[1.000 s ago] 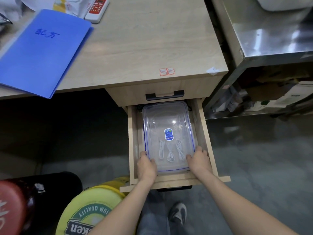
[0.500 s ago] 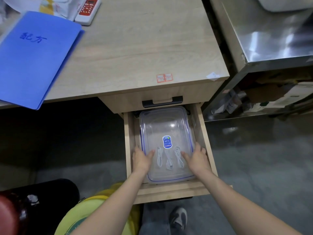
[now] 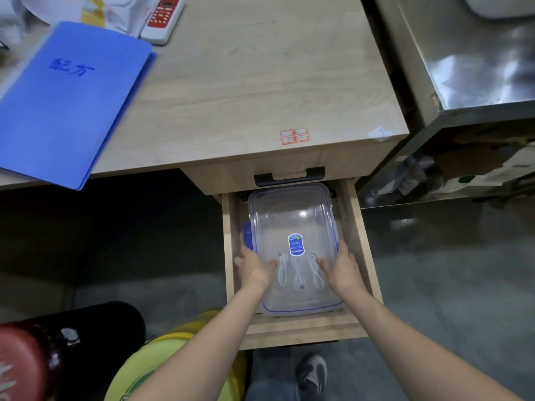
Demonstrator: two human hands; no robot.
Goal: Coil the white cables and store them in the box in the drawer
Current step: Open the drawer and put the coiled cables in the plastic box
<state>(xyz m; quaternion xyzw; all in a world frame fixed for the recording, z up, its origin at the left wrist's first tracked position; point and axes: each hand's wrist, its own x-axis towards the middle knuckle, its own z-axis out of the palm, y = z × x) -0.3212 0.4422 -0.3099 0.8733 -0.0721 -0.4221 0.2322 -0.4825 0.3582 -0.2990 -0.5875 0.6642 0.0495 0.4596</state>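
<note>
The lower drawer of the wooden desk is pulled out, and a clear plastic box with a blue-trimmed lid and a blue sticker lies in it. Three coiled white cables lie side by side inside, visible through the lid. My left hand clasps the box's left side, thumb on the lid, just below a blue latch that sticks out. At the right side my right hand holds the box the same way.
A blue folder overhangs the desk's front edge at the left, with a red-and-white remote behind it. A steel bench stands to the right. A yellow round stool and my shoe are below the drawer.
Both hands have slid from the box's near end along its sides toward the middle of the lid. The box stays in the drawer.
</note>
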